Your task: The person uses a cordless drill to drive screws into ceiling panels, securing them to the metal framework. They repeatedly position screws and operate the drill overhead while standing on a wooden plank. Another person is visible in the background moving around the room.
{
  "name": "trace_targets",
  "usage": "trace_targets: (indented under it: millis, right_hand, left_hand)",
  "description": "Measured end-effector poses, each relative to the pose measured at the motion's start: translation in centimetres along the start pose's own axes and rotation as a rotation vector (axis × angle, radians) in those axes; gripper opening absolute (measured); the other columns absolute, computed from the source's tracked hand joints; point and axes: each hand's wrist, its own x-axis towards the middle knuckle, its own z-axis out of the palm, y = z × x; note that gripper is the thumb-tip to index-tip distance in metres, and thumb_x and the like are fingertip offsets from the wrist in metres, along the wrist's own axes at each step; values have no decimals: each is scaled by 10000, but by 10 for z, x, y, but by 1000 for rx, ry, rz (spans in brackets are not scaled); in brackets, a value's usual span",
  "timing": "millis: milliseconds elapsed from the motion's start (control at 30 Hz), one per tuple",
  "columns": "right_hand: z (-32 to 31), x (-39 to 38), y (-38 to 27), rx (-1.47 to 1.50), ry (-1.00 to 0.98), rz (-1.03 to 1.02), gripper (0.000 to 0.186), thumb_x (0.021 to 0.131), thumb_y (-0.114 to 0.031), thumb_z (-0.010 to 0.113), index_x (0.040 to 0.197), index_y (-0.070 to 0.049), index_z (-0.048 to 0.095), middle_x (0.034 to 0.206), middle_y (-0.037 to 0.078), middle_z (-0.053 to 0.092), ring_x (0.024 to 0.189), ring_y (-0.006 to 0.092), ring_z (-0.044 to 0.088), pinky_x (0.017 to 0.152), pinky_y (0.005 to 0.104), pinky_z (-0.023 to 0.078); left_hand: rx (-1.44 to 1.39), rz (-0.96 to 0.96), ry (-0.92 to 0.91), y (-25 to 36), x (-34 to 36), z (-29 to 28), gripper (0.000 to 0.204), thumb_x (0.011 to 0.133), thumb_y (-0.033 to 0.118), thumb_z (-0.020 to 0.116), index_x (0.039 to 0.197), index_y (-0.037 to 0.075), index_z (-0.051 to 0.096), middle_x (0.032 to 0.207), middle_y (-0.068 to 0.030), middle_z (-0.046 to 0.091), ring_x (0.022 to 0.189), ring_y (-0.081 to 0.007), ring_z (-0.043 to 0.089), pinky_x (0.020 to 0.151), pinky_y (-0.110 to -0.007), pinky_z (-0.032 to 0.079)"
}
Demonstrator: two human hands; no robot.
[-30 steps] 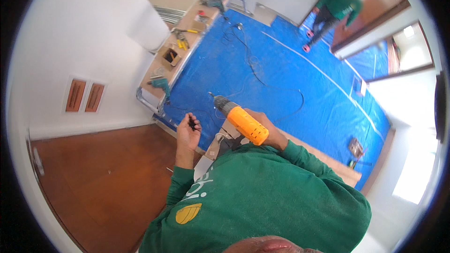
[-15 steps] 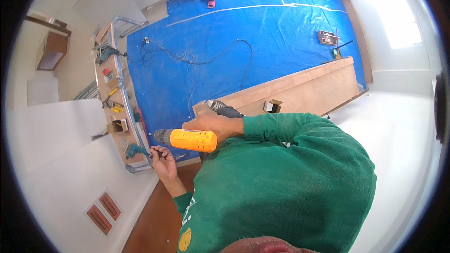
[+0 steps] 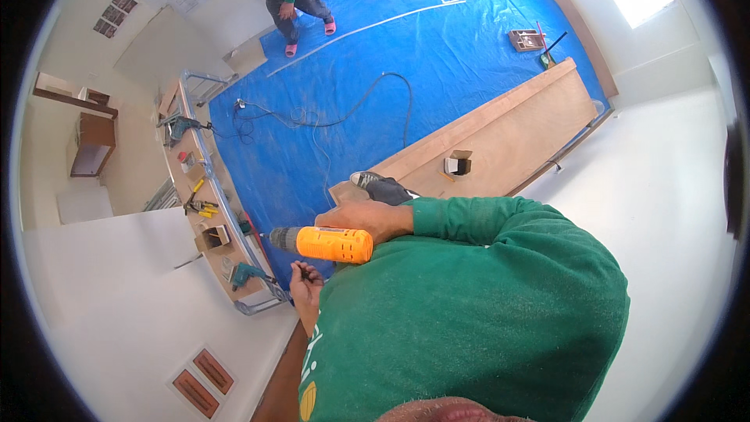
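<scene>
My right hand (image 3: 373,217) is wrapped round an orange cordless drill (image 3: 337,245). The drill's dark chuck points left, with a thin bit at its tip. Below the chuck, close to my body, my left hand (image 3: 305,287) is closed with curled fingers round something small and dark, too small to make out. Just beyond it, at the near end of a long narrow workbench (image 3: 221,264), lies a teal power drill (image 3: 248,274). My green sleeve and shirt cover much of the lower right.
Along the bench are a small open box (image 3: 212,237), yellow-handled tools (image 3: 203,209) and another teal drill (image 3: 182,128). A black cable (image 3: 409,101) crosses the blue floor sheet (image 3: 312,164). A wooden panel (image 3: 519,129) bears an open carton (image 3: 458,162). A person (image 3: 293,4) stands far left.
The view has shifted, bringing the other person further into sight. My left hand now sits nearer my body, partly behind my shirt. The drill stays in my right hand.
</scene>
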Motion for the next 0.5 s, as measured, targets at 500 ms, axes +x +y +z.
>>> trace_targets:
  millis: [500]
  right_hand:
    - [59,1,-18,-154,-18,-26,378,828,-289,768,1092,-79,596,951,209,704,944,455,682,764,553,494]
  left_hand:
    - [-126,202,-62,41,-7,4,235,1096,325,570,1066,108,656,903,3,642,765,-95,586,613,-245,465]
